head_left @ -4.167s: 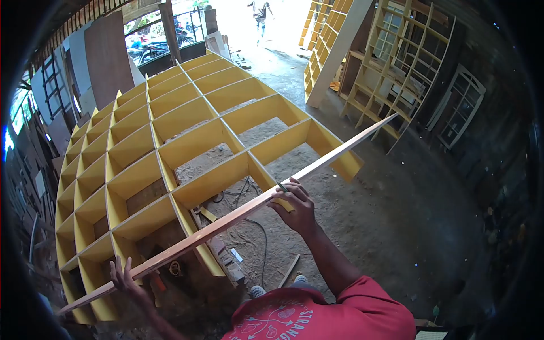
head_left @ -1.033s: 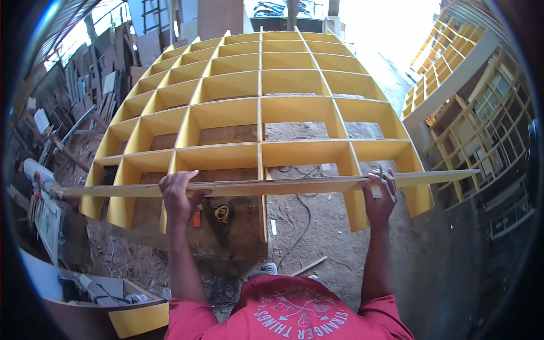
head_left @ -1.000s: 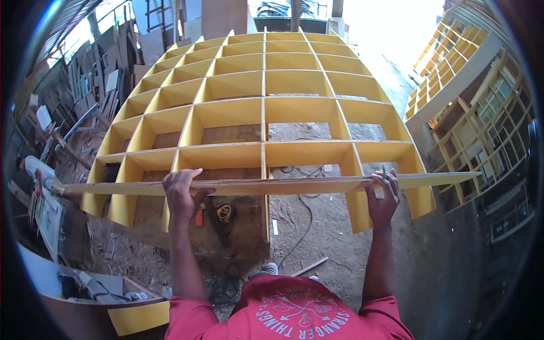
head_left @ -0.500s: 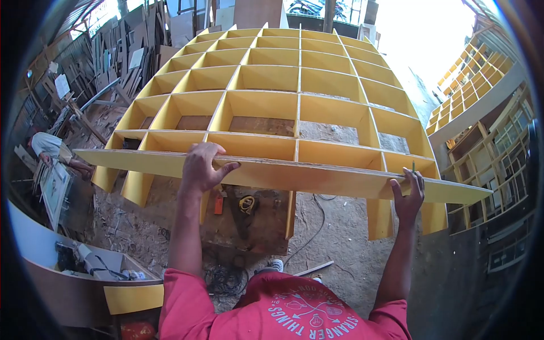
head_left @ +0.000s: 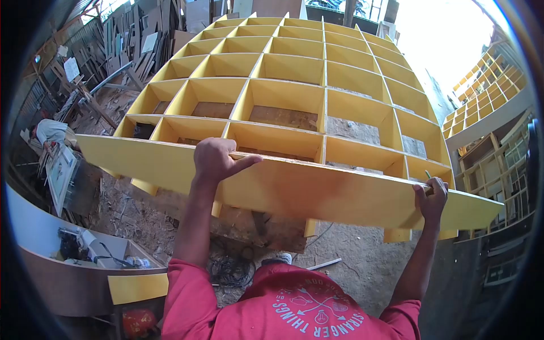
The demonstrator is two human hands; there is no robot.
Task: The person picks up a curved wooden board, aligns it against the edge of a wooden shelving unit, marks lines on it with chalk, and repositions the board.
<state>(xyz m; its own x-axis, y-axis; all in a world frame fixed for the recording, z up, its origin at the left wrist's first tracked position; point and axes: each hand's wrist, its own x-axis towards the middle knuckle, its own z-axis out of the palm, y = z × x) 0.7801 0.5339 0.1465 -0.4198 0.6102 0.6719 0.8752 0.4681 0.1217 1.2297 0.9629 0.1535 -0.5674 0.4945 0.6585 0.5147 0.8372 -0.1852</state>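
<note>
A long yellow board (head_left: 309, 190) with tapering ends stands on edge across the near side of a large yellow wooden grid frame (head_left: 325, 79). My left hand (head_left: 216, 161) is closed over the board's top edge, left of the middle, its thumb lying along the near side. Farther right, my right hand (head_left: 433, 199) grips the same top edge, thumb in front and fingers behind. A thin green stick like a pencil (head_left: 428, 174) pokes up beside my right fingers. The board hides much of the frame's near end.
Scrap boards (head_left: 122, 48) lean along the left wall. At left, another person (head_left: 52, 131) bends near a pale panel. A curved cabinet (head_left: 68, 286) holding tools stands at lower left. Cables (head_left: 232, 271) lie on the floor by my feet. Another yellow grid (head_left: 487, 88) is at right.
The board has tilted, so more of its broad near face shows. Both hands have kept their hold on its top edge. The view has shifted, putting the grid frame farther right.
</note>
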